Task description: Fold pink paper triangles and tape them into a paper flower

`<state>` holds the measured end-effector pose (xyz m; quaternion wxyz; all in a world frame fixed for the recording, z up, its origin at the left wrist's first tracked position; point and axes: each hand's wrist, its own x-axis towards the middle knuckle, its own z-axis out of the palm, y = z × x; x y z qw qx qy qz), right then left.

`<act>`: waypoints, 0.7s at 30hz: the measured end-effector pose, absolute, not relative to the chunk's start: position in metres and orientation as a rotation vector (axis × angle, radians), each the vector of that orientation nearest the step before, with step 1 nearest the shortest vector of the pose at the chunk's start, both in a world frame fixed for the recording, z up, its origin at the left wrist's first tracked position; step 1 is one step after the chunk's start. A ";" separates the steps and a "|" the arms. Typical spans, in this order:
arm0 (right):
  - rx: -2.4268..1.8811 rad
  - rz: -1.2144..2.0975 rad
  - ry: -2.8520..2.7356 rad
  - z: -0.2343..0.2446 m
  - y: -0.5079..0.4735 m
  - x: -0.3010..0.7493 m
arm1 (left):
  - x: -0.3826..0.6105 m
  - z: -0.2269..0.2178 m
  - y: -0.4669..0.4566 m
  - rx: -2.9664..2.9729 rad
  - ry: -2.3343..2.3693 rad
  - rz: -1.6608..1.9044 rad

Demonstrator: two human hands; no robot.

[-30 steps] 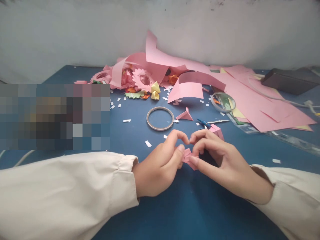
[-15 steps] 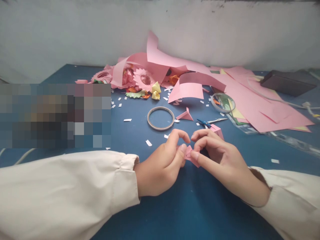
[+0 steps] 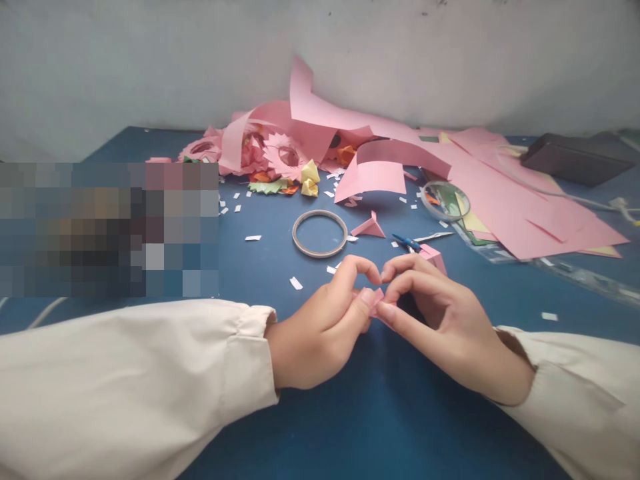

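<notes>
Between my two hands is a small folded piece of pink paper (image 3: 379,297), mostly covered by fingertips. My left hand (image 3: 325,327) pinches it from the left with thumb and fingers. From the other side my right hand (image 3: 445,320) grips it between thumb and fingertips. Just beyond my right fingers lie blue-handled scissors (image 3: 411,243) and a folded pink paper block (image 3: 434,257). A tape roll (image 3: 320,233) lies flat beyond my left hand, with a folded pink paper triangle (image 3: 370,225) to its right.
A heap of pink paper flowers and curled strips (image 3: 285,157) lies against the wall. Pink sheets (image 3: 525,200) spread at the right, near a clear tape roll (image 3: 446,201) and a dark flat object (image 3: 575,160). White scraps (image 3: 296,283) dot the blue table (image 3: 360,427). A blurred patch hides the left.
The pink paper has turned in my fingers, and less of it shows below my thumbs. My hands have stayed nearly in place. The whole view has shifted slightly.
</notes>
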<state>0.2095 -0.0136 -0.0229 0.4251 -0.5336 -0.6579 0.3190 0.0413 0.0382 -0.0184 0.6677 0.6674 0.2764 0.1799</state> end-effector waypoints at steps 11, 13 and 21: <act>-1.179 1.341 -1.344 -0.020 -0.011 0.209 | 0.037 -0.020 0.038 1.614 0.514 0.511; -1.159 1.473 -1.354 -0.018 -0.011 0.209 | 0.038 -0.019 0.037 1.586 0.473 0.530; -1.190 1.453 -1.294 -0.018 -0.013 0.204 | 0.041 -0.017 0.037 1.573 0.463 0.537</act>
